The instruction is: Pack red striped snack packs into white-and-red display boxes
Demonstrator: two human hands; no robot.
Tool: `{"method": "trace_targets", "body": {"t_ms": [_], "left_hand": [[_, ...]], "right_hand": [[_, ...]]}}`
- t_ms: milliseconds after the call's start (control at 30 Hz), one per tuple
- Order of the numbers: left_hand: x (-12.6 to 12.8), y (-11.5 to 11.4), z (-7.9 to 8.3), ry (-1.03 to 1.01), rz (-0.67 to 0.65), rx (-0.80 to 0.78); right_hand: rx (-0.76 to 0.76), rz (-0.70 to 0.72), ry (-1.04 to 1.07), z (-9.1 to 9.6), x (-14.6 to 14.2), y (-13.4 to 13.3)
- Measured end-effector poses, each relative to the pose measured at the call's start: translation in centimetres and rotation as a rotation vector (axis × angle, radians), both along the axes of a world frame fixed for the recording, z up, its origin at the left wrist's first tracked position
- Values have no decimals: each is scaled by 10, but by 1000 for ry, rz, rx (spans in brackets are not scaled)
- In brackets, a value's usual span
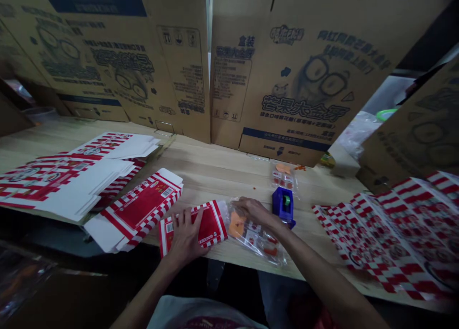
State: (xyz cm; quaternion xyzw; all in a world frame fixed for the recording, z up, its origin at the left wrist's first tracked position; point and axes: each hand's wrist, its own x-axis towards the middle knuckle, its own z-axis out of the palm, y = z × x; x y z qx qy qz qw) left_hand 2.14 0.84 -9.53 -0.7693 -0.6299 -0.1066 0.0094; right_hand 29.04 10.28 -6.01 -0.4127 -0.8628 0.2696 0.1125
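A red-and-white striped box [211,226] lies flat on the table, its open white end facing right. My left hand [186,238] spans the box from above, fingers spread across it and over its far edge, the palm at the near edge. My right hand [253,209] is closed on the top left part of a clear plastic bag [256,238], right beside the box's open end. Inside the bag are an orange item and small printed packets. The fingertips of my right hand are partly hidden.
Another striped box [143,204] and a stack of flattened boxes [71,180] lie to the left. A blue tape dispenser [283,207] and a second filled bag [283,176] are beyond my right forearm. Striped boxes [390,233] fill the right side. Tall cartons [301,13] line the back.
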Motion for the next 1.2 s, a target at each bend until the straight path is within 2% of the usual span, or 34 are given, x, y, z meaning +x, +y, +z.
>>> {"method": "trace_targets", "body": {"t_ms": [100, 267, 433, 567, 700, 767, 833, 900, 967, 1000, 1100, 1200], "left_hand": [[0, 2, 1, 15, -37, 5], [-1, 6, 2, 29, -136, -41], [-1, 4, -1, -2, -246, -6], [-2, -1, -4, -21, -225, -14], [-3, -8, -4, -21, -179, 0], [-4, -12, -5, -15, -142, 10], [-5, -14, -5, 5, -100, -10], [-7, -16, -4, 33, -56, -55], [-9, -16, -3, 59, -16, -99], [-10, -16, -2, 70, 0, -115], [-12, -15, -2, 90, 21, -145], [-12, -15, -2, 96, 18, -152]], "right_hand": [[42, 40, -30, 7, -3, -8], [9, -21, -61, 21, -5, -14], [-54, 47, -152, 17, -12, -15], [-68, 67, -155, 10, -15, -16], [7, 128, -163, 6, -25, -16], [24, 110, -125, -2, -34, -15], [-32, 38, 25, -14, -45, -13], [-121, -75, 277, -27, -54, -12], [-139, -233, 503, -37, -55, -10], [-107, -337, 547, -39, -51, -9], [32, -656, 439, -38, -21, -5], [36, -807, 305, -34, 14, -7]]}}
